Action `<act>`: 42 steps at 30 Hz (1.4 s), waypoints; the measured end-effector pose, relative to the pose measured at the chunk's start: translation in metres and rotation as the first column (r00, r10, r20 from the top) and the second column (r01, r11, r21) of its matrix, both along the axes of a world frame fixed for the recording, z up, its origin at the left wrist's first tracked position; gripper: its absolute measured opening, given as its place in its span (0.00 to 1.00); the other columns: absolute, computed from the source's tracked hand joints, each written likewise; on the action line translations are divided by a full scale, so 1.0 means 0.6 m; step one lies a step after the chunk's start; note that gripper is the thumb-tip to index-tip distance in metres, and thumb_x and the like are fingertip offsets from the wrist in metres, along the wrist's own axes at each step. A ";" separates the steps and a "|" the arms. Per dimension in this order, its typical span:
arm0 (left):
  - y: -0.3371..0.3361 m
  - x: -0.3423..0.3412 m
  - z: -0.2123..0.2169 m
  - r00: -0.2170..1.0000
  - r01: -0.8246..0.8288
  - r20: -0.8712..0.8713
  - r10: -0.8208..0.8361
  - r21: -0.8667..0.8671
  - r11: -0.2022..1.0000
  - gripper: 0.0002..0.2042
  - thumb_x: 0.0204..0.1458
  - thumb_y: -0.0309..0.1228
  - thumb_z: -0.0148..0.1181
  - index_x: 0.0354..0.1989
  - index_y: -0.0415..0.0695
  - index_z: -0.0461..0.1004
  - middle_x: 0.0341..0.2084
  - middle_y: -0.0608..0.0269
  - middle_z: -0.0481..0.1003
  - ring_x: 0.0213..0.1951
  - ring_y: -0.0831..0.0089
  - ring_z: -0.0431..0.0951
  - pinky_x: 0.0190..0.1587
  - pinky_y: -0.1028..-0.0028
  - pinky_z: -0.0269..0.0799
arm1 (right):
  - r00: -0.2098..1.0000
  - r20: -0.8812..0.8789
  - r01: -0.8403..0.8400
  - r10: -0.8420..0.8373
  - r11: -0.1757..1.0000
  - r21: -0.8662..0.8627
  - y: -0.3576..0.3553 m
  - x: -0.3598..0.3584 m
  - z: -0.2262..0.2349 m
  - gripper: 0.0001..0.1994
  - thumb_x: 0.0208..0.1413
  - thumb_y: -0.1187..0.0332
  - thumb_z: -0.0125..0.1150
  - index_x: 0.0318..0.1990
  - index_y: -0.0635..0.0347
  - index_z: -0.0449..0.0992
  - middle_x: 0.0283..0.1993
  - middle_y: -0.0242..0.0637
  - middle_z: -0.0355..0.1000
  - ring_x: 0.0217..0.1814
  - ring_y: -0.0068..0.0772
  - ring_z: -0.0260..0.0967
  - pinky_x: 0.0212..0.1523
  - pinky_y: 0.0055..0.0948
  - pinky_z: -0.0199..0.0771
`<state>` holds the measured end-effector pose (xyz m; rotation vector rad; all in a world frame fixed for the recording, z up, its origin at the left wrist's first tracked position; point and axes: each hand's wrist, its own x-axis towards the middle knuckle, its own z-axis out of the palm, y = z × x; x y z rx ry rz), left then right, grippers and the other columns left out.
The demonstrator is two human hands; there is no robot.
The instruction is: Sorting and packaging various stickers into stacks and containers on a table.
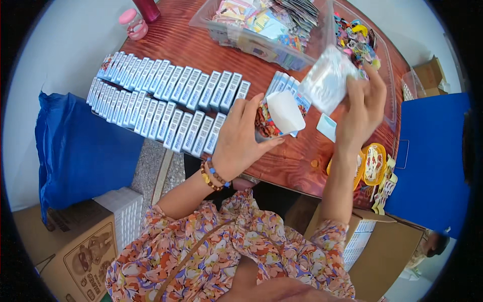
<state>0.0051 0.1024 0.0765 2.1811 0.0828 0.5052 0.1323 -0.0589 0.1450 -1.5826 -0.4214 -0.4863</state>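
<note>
My left hand (236, 137) is wrapped round a small printed carton (265, 122), whose white flap (286, 110) stands open toward the right. Pinched in the fingers of my right hand (361, 108) is a clear plastic packet (326, 83), raised over the table between a bin and the carton. What the packet contains is blurred by glare. Just behind the carton lie several blue-and-white boxes (282, 82), partly hidden by it. A pale blue card (326, 127) rests on the wood beside my right wrist.
Two long rows of blue-and-white boxes (151, 118) line the left of the red-brown table (171, 43). A clear bin (241, 43) of flat packets and a tray of colourful trinkets (358, 38) stand at the back. Yellow baskets (373, 163) sit at right, near a blue panel (427, 161).
</note>
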 end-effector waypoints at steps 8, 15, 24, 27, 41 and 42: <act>-0.066 0.003 -0.022 0.999 0.036 -0.003 -0.036 0.092 0.995 0.45 0.35 0.36 0.79 0.63 0.37 0.60 0.42 0.50 0.66 0.46 0.49 0.71 0.47 0.58 0.72 | 0.980 0.151 0.106 -0.128 0.984 0.142 -0.035 -0.116 -0.084 0.13 0.56 0.84 0.64 0.47 0.66 0.72 0.38 0.37 0.76 0.38 0.19 0.74 0.41 0.18 0.76; -0.080 0.009 -0.032 0.996 0.073 0.038 -0.078 0.106 0.992 0.48 0.35 0.33 0.78 0.67 0.38 0.57 0.46 0.49 0.66 0.49 0.49 0.70 0.49 0.58 0.72 | 0.958 0.281 0.198 -0.057 0.840 -0.506 -0.098 -0.128 -0.096 0.08 0.48 0.79 0.69 0.36 0.61 0.78 0.48 0.40 0.75 0.47 0.49 0.75 0.60 0.49 0.70; -0.087 0.004 -0.077 0.989 0.146 0.007 -0.146 -0.036 0.989 0.42 0.39 0.38 0.77 0.63 0.36 0.61 0.50 0.42 0.68 0.51 0.45 0.71 0.52 0.56 0.71 | 0.987 0.145 0.053 0.062 0.737 -0.674 -0.174 -0.010 -0.037 0.09 0.56 0.78 0.61 0.44 0.62 0.80 0.57 0.43 0.74 0.60 0.40 0.70 0.55 0.33 0.71; -0.095 -0.035 -0.106 0.973 0.230 -0.012 -0.231 -0.049 0.972 0.43 0.37 0.35 0.78 0.64 0.37 0.61 0.51 0.45 0.69 0.52 0.46 0.72 0.53 0.57 0.70 | 0.998 0.060 0.025 0.024 0.715 -0.699 -0.215 0.150 -0.036 0.08 0.59 0.73 0.60 0.44 0.66 0.79 0.47 0.40 0.77 0.47 0.29 0.73 0.47 0.28 0.73; -0.086 -0.058 -0.162 0.888 0.450 -0.066 -0.454 -0.069 0.890 0.50 0.29 0.34 0.82 0.66 0.37 0.61 0.57 0.45 0.68 0.58 0.47 0.70 0.56 0.53 0.69 | 0.875 -0.407 -0.410 -0.262 0.047 -0.911 -0.137 0.488 -0.130 0.13 0.56 0.64 0.62 0.43 0.64 0.81 0.35 0.42 0.81 0.27 0.34 0.79 0.34 0.34 0.78; -0.085 -0.056 -0.161 0.883 0.460 -0.064 -0.464 -0.075 0.885 0.50 0.29 0.34 0.82 0.66 0.37 0.61 0.57 0.45 0.68 0.58 0.47 0.70 0.56 0.53 0.69 | 0.872 -0.406 -0.410 -0.274 0.046 -0.911 -0.145 0.496 -0.145 0.13 0.56 0.64 0.62 0.43 0.64 0.81 0.35 0.42 0.81 0.27 0.34 0.79 0.34 0.34 0.78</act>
